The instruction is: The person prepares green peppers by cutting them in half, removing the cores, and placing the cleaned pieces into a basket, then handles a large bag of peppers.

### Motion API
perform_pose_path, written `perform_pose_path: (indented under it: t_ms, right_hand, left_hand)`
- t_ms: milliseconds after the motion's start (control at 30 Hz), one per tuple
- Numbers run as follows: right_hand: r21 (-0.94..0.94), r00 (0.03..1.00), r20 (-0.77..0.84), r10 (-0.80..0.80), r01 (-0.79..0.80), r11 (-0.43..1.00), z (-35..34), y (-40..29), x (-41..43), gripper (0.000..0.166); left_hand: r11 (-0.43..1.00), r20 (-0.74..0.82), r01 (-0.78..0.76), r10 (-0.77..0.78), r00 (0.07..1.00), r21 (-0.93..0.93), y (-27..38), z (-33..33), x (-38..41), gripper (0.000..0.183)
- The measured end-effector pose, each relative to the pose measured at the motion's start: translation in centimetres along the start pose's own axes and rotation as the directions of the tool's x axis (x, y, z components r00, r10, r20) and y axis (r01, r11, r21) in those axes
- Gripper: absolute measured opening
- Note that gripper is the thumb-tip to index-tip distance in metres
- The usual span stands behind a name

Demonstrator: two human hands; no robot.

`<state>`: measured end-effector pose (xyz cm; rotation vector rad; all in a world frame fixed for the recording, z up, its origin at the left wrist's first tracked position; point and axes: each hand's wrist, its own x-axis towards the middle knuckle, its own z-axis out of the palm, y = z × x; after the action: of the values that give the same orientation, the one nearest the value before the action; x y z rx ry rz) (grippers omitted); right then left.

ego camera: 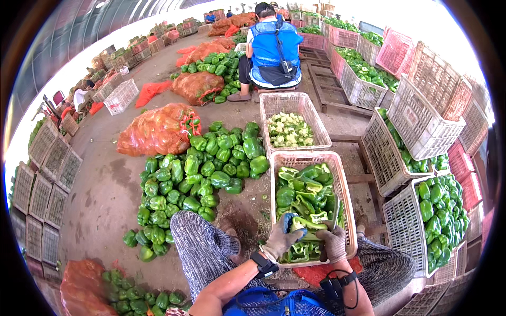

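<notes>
My left hand, in a grey and blue work glove, is closed around an opened green bell pepper above a plastic crate. At the pepper's right side is my right hand, also gloved; a thin curved blade rises from it. Cut green pepper pieces fill much of the crate between my knees. Just beyond it, touching, a second crate holds pale pepper cores. A heap of whole green bell peppers lies on the floor to the left.
A person in a blue vest sits ahead. An orange mesh sack lies behind the heap, another sack at lower left. Crates of whole peppers and stacked crates stand on the right, near wooden pallets. More crates line the left.
</notes>
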<state>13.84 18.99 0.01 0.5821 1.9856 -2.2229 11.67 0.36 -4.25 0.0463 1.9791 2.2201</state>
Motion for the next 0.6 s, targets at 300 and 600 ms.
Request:
perform_pose_path:
  t_ms: [300,600]
  right_hand:
    - [0.238,0.995,0.091,0.03,-0.051,0.97,-1.6,-1.8,-0.1,0.032]
    - [-0.359,0.998,-0.047,0.047,-0.061,0.931,-0.8,-0.5,2.1,0.047]
  left_hand:
    - [0.089,0.414,0.409,0.341,0.844,-0.908,1.5,-2.8,1.9,0.031]
    - [0.234,0.327,0.287,0.149,0.933,-0.929,1.6,-5.0,3.4,0.05]
